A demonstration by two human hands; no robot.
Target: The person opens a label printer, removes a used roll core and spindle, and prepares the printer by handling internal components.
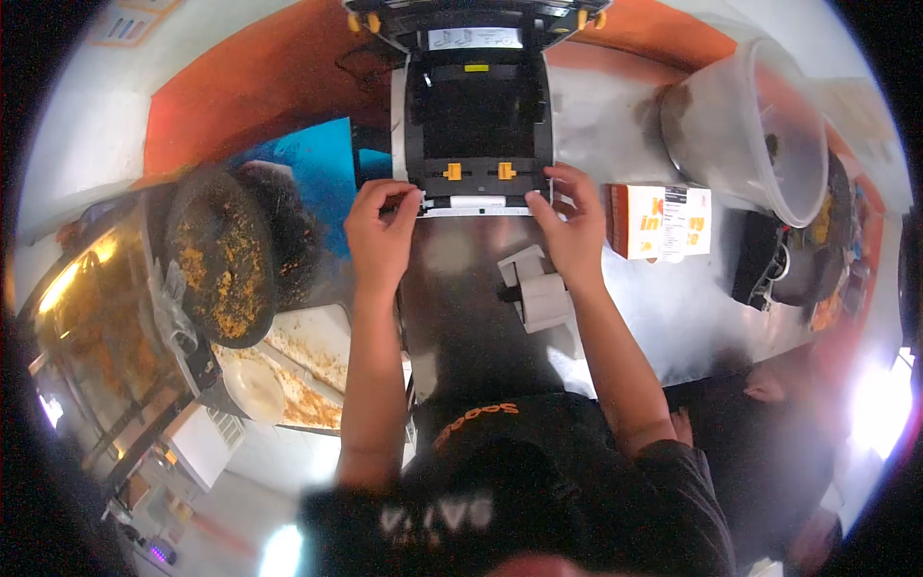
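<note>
A black and white label printer [473, 115] stands in front of me with its lid [476, 29] raised and its inside showing. Two small yellow clips sit inside, and a white strip [476, 202] lies along its front edge. My left hand [378, 229] is closed with thumb and fingers at the printer's front left corner. On the opposite corner, my right hand [577, 229] grips with the thumb at the front edge and the fingers along the side. Curled pieces of pale paper [543, 300] lie on the metal counter [447, 317] between my forearms.
An orange and white carton [659, 223] stands right of the printer, near a large translucent bucket [745, 135]. Farther right is a black device [760, 260]. At left are a dark round pan with yellow crumbs [223, 258] and a crumb-covered tray [322, 332]. Another person [750, 442] is at lower right.
</note>
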